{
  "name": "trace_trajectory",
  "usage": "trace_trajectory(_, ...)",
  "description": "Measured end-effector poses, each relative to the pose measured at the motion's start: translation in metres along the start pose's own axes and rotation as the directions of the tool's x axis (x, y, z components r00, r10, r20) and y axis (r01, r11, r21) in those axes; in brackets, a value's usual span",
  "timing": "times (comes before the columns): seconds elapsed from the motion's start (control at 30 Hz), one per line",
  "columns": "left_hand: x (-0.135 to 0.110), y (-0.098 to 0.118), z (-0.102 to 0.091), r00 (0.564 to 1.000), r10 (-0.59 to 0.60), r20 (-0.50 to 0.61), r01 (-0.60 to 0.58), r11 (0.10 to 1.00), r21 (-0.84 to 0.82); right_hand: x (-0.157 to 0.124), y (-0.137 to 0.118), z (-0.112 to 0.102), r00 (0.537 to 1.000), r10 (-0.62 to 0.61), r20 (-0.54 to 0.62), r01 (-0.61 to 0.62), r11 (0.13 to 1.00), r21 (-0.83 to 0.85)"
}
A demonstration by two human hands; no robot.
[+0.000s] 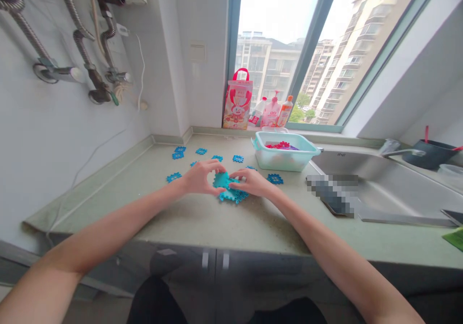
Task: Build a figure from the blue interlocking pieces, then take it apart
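Note:
Between my two hands is a turquoise interlocking puzzle piece [221, 180] with toothed edges. My left hand [198, 177] grips its left side between thumb and fingers. From the right, my right hand [251, 182] pinches the piece's other edge, its fingertips partly covering it. Just below lie more turquoise toothed pieces [231, 196], overlapping on the counter; how many is hard to tell. Several blue toothed pieces with open centres are spread around my hands, among them a blue piece [238, 158] behind them and another blue piece [275, 179] to the right.
A mint plastic tub [284, 162] holding red and purple pieces stands behind my right hand. Farther right is a steel sink [390, 194], with a dark phone-like slab [331, 198] by its edge. A red-handled bag [238, 104] and several bottles line the windowsill.

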State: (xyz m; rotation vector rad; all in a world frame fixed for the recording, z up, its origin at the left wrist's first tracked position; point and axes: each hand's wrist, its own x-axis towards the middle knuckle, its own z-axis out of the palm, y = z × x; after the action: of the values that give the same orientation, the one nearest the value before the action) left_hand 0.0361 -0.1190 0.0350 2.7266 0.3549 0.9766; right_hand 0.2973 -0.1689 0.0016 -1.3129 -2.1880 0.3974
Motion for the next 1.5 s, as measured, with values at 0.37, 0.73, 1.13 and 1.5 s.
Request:
trace_trajectory(0.37, -0.007, -0.038, -0.002, 0.973, -0.159, -0.166, 0.154, 0.987, -0.044, 0.003, -0.005, 0.004, 1.0, -0.011, -0.002, 0.011, 0.994, 0.109)
trace_trajectory(0.73, -0.008, -0.05, -0.002, 0.984, -0.137, -0.117, 0.146, 0.987, 0.068, 0.013, -0.003, 0.015, 0.998, 0.046, 0.038, -0.051, 0.987, 0.152)
trace_trajectory(1.13, -0.008, -0.029, 0.0, 1.0, 0.013, -0.021, -0.014, 0.999, -0.03, -0.004, 0.001, -0.016, 0.995, 0.083, 0.061, -0.091, 0.984, 0.155)
trace_trajectory(1.5, -0.009, -0.01, 0.012, 1.0, 0.029, 0.0, -0.029, 0.994, -0.101, -0.003, 0.006, -0.017, 0.994, 0.088, 0.063, -0.097, 0.984, 0.152)
